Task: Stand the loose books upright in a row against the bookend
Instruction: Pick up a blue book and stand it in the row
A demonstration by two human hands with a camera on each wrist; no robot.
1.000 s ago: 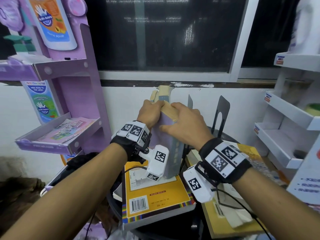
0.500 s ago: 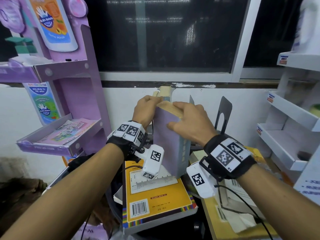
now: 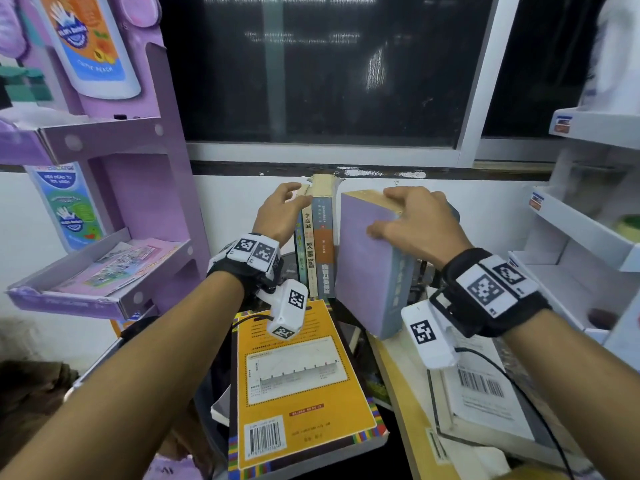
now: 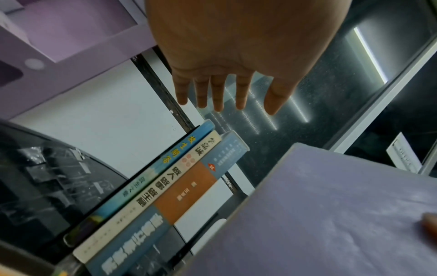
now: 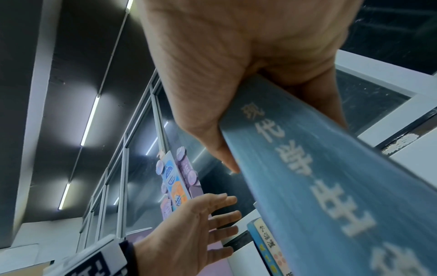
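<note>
The right hand grasps the thick lilac book by its top, thumb on the cover and fingers curled over the page edge. The book stands tilted, just right of three upright books, a gap between them. The left hand is released, its fingers spread and straight beside the row's tops.

Matt lavender paper cover on the thick book in the right hand, its page block yellowed and rough, while just left of it the standing paperbacks' spines show a slight gloss.
</note>
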